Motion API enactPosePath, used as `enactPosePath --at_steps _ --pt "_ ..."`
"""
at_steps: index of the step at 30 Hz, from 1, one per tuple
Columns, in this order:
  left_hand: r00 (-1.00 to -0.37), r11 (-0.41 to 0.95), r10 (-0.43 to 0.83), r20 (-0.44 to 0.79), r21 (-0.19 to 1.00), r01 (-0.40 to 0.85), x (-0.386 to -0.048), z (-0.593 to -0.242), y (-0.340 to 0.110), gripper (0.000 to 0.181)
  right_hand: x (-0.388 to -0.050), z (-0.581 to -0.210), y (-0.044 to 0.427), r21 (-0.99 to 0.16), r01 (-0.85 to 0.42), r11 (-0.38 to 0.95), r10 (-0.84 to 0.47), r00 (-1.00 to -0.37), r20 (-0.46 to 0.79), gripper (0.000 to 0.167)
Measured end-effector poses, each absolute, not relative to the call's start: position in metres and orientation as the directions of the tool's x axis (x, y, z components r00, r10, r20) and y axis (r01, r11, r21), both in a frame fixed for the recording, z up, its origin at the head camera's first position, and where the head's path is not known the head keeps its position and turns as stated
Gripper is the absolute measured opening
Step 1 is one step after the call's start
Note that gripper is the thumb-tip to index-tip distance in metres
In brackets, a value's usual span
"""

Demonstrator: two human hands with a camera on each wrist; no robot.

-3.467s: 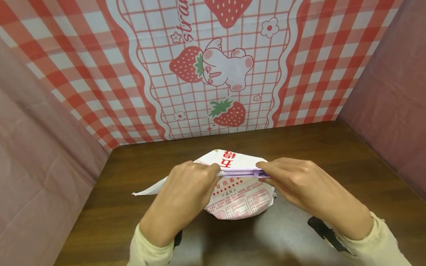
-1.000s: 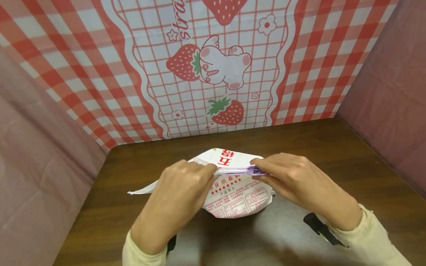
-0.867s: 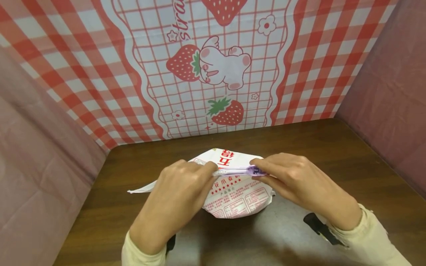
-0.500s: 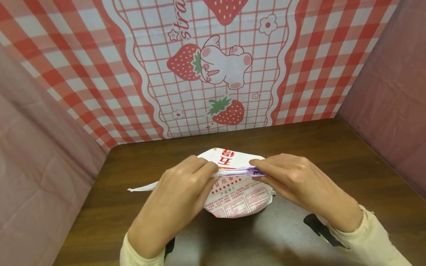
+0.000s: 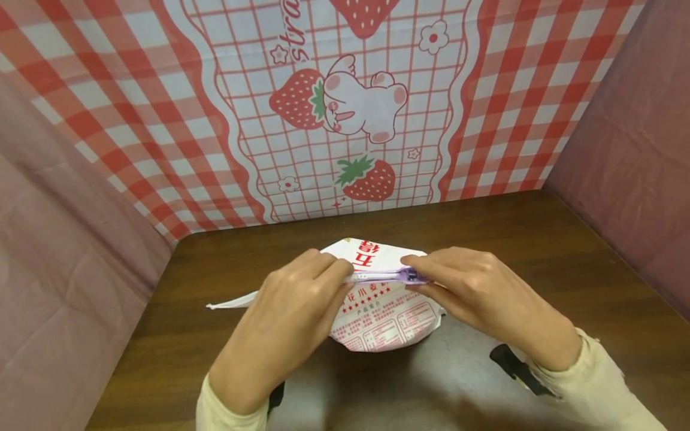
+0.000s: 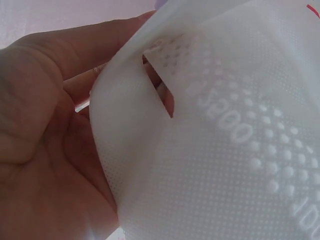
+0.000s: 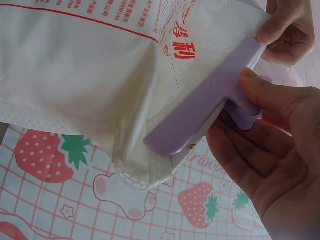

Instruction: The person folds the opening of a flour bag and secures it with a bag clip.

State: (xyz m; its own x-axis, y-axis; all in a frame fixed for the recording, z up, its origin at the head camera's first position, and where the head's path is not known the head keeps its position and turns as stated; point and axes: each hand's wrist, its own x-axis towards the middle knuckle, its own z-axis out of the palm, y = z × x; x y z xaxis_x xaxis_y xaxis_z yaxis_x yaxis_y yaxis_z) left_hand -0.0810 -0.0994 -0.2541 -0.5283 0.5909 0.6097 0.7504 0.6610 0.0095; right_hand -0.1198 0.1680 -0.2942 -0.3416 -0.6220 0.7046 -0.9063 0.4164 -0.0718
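Note:
A white flour bag point(image 5: 385, 326) with red print is held up over the table, its top edge gathered between both hands. Along that edge lies a purple bag clip point(image 7: 205, 100), seen broadside in the right wrist view. My right hand point(image 5: 480, 287) pinches the clip's handle between thumb and fingers. At the clip's other end, my left hand point(image 5: 291, 311) grips the bag's top edge. The left wrist view shows white bag material point(image 6: 200, 165) with a slit in it, covering most of the left fingers. Whether the clip is latched cannot be told.
A dark wooden table point(image 5: 539, 239) lies beneath. A strawberry-print cloth point(image 5: 366, 108) hangs behind it, and pinkish curtains point(image 5: 64, 269) flank the sides. A narrow white bag corner point(image 5: 232, 300) sticks out left of the left hand.
Since 3.5 seconds ago, more white bag edge shows along the clip between the hands. The left hand's knuckles have risen slightly over the bag. Both hands keep their hold.

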Motion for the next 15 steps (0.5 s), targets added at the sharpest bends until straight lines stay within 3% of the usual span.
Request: enactPosePath --at_steps 6,15 --pt "-0.526 0.675 0.585 0.617 -0.011 0.737 -0.0832 -0.2536 -0.0989 0.010 -0.1240 -0.2937 0.1663 -0.055 -0.908 0.416 -0.619 -0.327 0.714 0.042" --pt "-0.517 0.680 0.578 0.631 -0.023 0.733 -0.0847 -0.2539 -0.0987 0.011 -0.1225 -0.2889 0.1725 -0.172 -0.868 0.465 -0.626 -0.460 0.630 0.050"
